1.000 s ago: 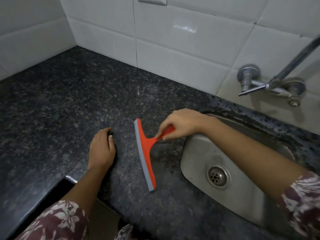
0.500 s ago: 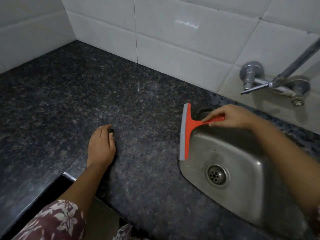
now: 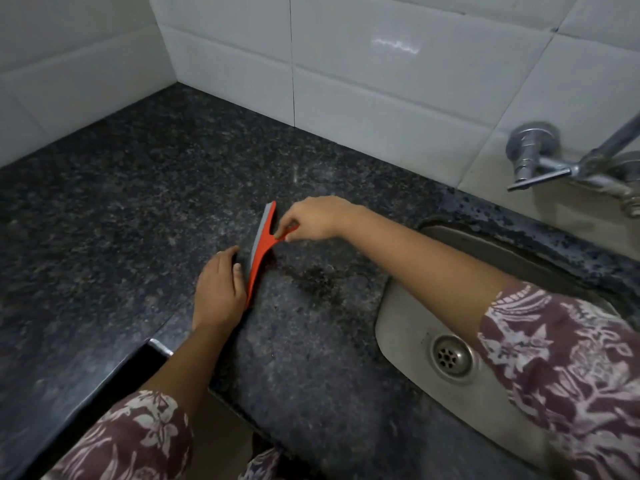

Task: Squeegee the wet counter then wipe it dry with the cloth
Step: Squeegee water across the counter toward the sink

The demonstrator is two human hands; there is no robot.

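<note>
Head view: squeegee [image 3: 261,251] sat blade-down on the dark granite worktop [image 3: 121,209], left of the sink [image 3: 415,327]. The blade ran near-to-far and the handle pointed right toward the sink; my read is it was set up to pull water sinkward. Right hand [image 3: 311,218] reached in across the sink's far corner, forearm extended, wrist low. Its fingers [image 3: 285,223] pinched the orange handle close to the blade, a light grip, not a full fist. Left hand [image 3: 220,289] lay flat on the worktop just beside the blade's near end, fingers straight, holding nothing, likely bracing the lean. Couldn't tell if it touched the blade. Darker damp-looking patch [image 3: 318,282] lay between blade and sink, so the squeegee stage looked unfinished. Cloth not in view.
</note>
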